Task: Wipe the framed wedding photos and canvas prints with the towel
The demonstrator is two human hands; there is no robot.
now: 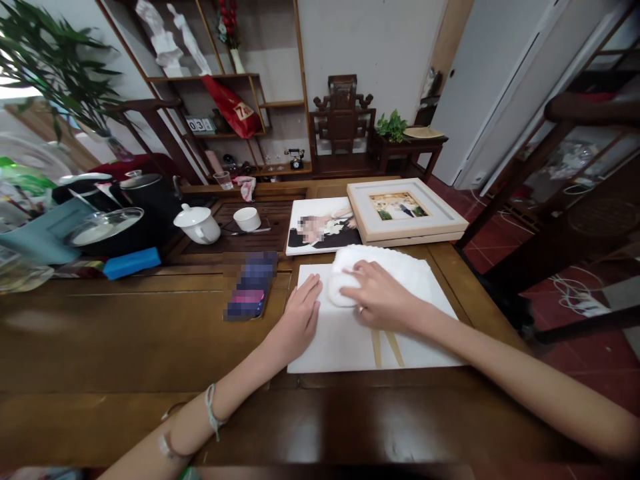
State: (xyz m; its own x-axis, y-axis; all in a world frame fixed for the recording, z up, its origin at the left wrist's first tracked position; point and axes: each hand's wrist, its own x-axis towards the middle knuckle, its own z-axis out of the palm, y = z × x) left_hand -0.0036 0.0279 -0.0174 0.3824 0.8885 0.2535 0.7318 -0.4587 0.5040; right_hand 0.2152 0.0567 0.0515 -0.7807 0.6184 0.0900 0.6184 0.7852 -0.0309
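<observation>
A white board (333, 350) lies flat on the wooden table, with two narrow tan strips (377, 348) showing on its near part. My left hand (303, 315) rests flat across the board's left edge, fingers stretched out and together, holding nothing. On the board's far half is a folded, fluffy white cloth (344, 283). My right hand (383, 297) grips and presses this cloth, with some fingers reaching over it and others bent. The hand and forearm hide part of the board and whatever is on it.
A phone (250, 287) lies left of the board. Beyond it are a picture panel (325, 230) and a framed picture (400, 207). A lidded white cup (197, 225), small white bowl (247, 219), blue block (132, 263) and dark pot (145, 200) stand at the far left.
</observation>
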